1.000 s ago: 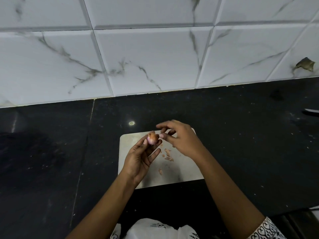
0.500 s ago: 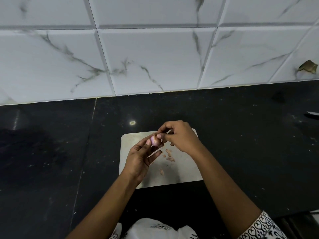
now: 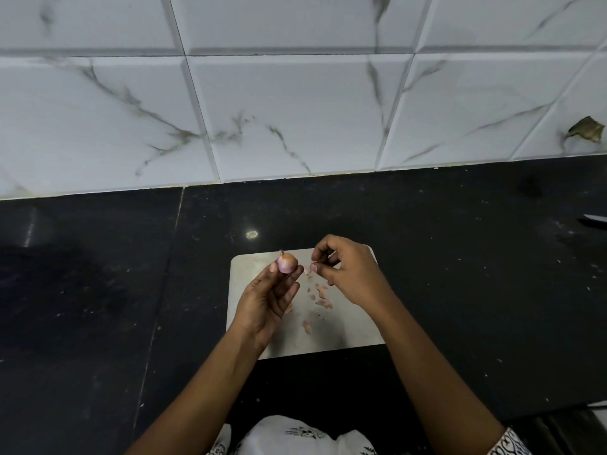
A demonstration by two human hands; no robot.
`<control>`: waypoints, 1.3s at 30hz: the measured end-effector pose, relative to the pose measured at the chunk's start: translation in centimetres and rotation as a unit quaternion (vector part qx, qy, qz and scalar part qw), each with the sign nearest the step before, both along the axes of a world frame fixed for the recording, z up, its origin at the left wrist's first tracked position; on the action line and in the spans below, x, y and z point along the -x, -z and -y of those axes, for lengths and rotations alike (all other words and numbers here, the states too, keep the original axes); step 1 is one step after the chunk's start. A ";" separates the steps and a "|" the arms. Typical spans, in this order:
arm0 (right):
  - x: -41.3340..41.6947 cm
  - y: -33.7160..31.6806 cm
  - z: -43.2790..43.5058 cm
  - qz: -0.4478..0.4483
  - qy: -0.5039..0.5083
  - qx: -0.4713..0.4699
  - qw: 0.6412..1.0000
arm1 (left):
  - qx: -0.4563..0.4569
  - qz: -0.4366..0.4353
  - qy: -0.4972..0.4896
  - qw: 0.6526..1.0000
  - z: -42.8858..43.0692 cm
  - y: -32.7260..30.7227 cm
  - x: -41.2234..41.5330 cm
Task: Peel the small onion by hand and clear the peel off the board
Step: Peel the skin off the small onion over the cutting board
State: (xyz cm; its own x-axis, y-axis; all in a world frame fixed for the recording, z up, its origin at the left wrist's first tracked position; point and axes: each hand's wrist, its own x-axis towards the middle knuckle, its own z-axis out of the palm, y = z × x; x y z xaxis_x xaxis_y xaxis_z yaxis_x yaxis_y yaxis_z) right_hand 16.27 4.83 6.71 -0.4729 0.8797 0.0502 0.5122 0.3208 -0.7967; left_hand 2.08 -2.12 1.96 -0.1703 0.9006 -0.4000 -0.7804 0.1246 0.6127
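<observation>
The person's left hand [image 3: 266, 297] holds the small onion [image 3: 287, 261] pinched between thumb and fingertips, raised over the cutting board [image 3: 345, 330] at about 11 o'clock from the board's middle. The onion shows pink-purple flesh with a patch of tan skin on its upper side. The right hand [image 3: 351, 274] sits at about 1 o'clock over the board, just beside the onion but apart from it. Its thumb and forefinger are pressed together on a sliver of peel [image 3: 308, 268], and the other fingers are curled. Loose peel scraps [image 3: 323, 298] lie scattered around the board's middle, and one more lies toward 6 o'clock. The pale board rests on a black counter [image 3: 98, 290]. A marbled tile wall [image 3: 279, 110] rises at 12 o'clock, with a brown scrap [image 3: 585, 130] stuck to it at 2 o'clock.
</observation>
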 end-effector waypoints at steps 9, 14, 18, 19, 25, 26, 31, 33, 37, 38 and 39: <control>0.2 0.9 0.1 0.023 -0.044 0.031 0.998 | 0.030 -0.044 0.002 0.999 0.4 0.5 0.1; 1.2 -0.3 -0.7 -0.004 -0.048 0.080 0.996 | 0.010 -0.085 -0.002 0.996 0.2 0.4 0.1; 1.5 -0.4 -1.2 -0.003 -0.040 0.086 0.996 | -0.010 -0.124 -0.019 0.992 0.0 0.3 0.0; 1.5 -0.4 -1.3 -0.005 -0.036 0.095 0.995 | -0.012 -0.140 -0.021 0.990 0.0 0.3 0.0; 1.7 -0.6 -0.8 0.055 -0.003 0.055 0.997 | -0.020 -0.286 -0.061 0.956 0.5 0.5 -0.3; 1.7 -0.6 -0.6 0.059 0.002 0.043 0.997 | -0.025 -0.294 -0.069 0.953 0.6 0.4 -0.5; 1.9 -0.4 0.7 0.086 0.016 -0.043 0.995 | -0.049 -0.294 -0.087 0.950 1.0 0.2 -1.1; 2.0 -0.2 1.1 0.089 0.018 -0.076 0.993 | -0.058 -0.290 -0.083 0.952 1.0 0.4 -1.0; 2.0 0.0 1.3 0.045 0.049 -0.052 0.996 | -0.079 -0.272 -0.069 0.957 0.9 0.5 -0.8; 2.0 0.0 1.3 0.026 0.057 -0.030 0.998 | -0.085 -0.255 -0.067 0.961 0.9 0.4 -0.8; 2.0 0.0 1.3 0.003 0.064 0.000 0.998 | -0.089 -0.234 -0.063 0.966 0.9 0.4 -0.8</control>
